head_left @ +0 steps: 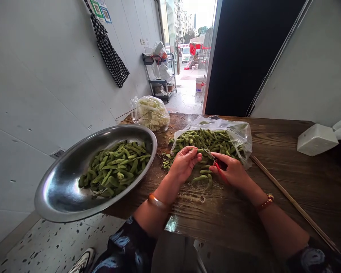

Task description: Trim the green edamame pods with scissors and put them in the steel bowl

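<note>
Between the thumb and fingers of my left hand [184, 163] is a green edamame pod [198, 151]. My right hand [232, 172] is closed around red-handled scissors [222, 173], whose metal blades point at the pod's end. Behind both hands, many pods [213, 138] spill from an open clear plastic bag [246, 140]. A few loose pods [201, 178] lie on the wooden table just below the hands. To the left, a large steel bowl [64, 193] holds a heap of edamame pods [116, 167]. Small trimmings [167, 161] are scattered beside the bag.
A bagged pale vegetable, perhaps cauliflower [152, 113], sits at the table's back left. Thin wooden sticks [292, 201] lie along the right, near a white tissue box [317, 139]. Beyond the table stand a cart [160, 80] and an open doorway.
</note>
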The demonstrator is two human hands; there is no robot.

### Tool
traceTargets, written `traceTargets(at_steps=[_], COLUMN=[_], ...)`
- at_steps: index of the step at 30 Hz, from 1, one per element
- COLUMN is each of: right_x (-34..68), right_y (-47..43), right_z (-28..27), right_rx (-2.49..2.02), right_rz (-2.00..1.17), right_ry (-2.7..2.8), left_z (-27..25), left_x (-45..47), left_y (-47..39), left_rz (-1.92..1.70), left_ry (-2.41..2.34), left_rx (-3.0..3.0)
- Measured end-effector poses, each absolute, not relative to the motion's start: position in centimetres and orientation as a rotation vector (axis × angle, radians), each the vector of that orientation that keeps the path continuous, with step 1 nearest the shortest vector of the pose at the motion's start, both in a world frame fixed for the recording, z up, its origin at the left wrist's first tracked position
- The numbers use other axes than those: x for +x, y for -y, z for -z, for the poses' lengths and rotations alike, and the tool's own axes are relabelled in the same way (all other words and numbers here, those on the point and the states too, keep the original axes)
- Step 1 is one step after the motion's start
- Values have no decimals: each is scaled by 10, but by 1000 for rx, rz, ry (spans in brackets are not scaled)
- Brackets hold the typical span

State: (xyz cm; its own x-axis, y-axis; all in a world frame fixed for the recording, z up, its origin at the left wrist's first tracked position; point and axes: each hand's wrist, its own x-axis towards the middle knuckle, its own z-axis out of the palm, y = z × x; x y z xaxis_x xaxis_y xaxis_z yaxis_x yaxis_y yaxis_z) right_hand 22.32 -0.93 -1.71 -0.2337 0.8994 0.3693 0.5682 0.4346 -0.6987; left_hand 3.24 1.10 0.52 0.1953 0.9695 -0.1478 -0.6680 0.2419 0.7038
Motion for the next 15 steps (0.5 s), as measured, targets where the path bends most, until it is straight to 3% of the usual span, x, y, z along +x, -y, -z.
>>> traceTargets(at_steps=[15], right_x=[216], right_y=[13], right_z=[10], right_rx=[-1285], right_rz=[-617], right_ry=[1758], left_z=[1], left_x=[42], left_y=[-2], left_rz=[-1070], left_ry=[-650], left_rx=[663])
